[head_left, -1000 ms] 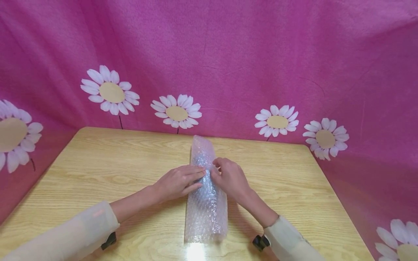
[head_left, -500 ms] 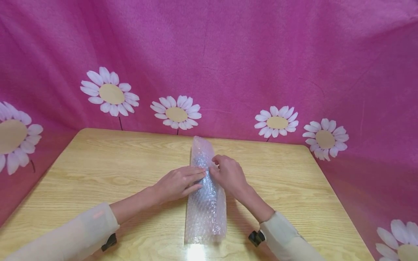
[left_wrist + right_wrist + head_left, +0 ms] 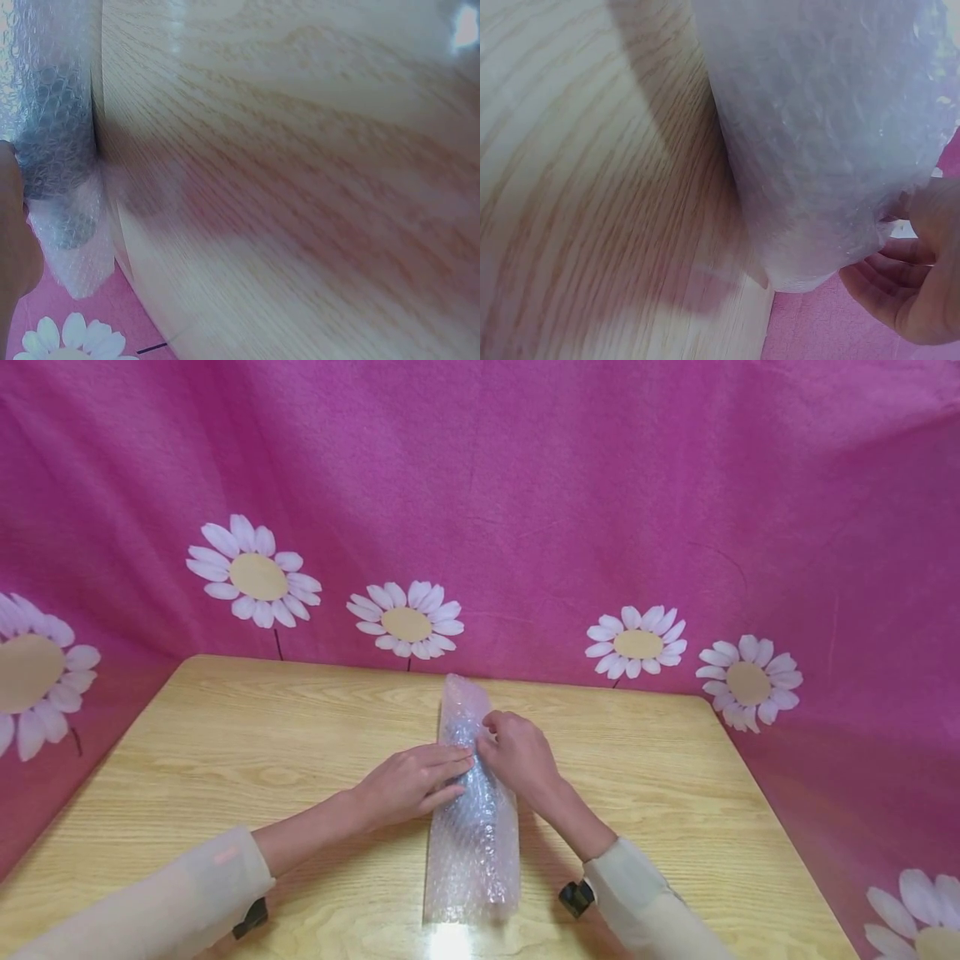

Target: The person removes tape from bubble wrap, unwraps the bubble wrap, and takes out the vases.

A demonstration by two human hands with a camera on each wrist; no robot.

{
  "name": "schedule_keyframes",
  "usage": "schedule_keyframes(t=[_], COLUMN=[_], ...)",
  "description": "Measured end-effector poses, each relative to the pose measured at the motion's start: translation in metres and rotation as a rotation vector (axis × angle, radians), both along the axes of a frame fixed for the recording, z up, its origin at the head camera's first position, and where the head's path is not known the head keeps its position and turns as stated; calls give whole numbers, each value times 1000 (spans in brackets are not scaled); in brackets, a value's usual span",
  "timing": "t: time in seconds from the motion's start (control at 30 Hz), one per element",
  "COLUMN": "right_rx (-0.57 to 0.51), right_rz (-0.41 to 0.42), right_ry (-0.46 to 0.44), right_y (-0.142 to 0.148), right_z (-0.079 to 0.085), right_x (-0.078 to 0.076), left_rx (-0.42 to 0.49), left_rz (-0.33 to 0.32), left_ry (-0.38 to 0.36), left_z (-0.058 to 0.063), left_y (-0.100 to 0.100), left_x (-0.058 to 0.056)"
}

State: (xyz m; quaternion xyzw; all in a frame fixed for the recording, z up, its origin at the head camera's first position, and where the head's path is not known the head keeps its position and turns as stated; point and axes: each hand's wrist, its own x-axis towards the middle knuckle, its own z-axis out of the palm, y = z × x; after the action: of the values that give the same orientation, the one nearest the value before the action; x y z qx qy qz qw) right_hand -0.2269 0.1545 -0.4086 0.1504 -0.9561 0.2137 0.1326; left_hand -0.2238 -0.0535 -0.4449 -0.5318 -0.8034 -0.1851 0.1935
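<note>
A long roll of clear bubble wrap (image 3: 468,868) lies lengthwise on the wooden table, pointing away from me. Through its layers a dark, bluish object (image 3: 52,124) shows in the left wrist view, its kind blurred by the bubbles. My left hand (image 3: 408,783) comes in from the left and rests nearly straight fingers on top of the roll. From the other side my right hand (image 3: 521,758) pinches the wrap's free edge between thumb and forefinger, with the other fingers curled, as the right wrist view shows at the bubble wrap (image 3: 817,150).
The wooden table (image 3: 637,777) ends at the back against a pink curtain (image 3: 525,510) printed with large white daisies. The far end of the roll reaches close to that back edge. Cuffs with small black devices (image 3: 576,899) sit on both forearms.
My right hand has shifted slightly away from me and to the left along the roll, drawing the wrap's right edge a little inward. The left hand has stayed in place.
</note>
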Motion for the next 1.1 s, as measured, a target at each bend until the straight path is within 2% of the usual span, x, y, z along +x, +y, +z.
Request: schedule_keyframes(t=[0.43, 1.1], right_rx=[23, 62], right_rz=[-8, 29], right_ry=[-23, 65], right_y=[-4, -12], right_z=[-3, -6], right_x=[-9, -22], left_rx=[-4, 30], left_rz=[0, -13], left_ry=[7, 18], left_z=[-1, 0], left_y=[-1, 0], left_x=[0, 0])
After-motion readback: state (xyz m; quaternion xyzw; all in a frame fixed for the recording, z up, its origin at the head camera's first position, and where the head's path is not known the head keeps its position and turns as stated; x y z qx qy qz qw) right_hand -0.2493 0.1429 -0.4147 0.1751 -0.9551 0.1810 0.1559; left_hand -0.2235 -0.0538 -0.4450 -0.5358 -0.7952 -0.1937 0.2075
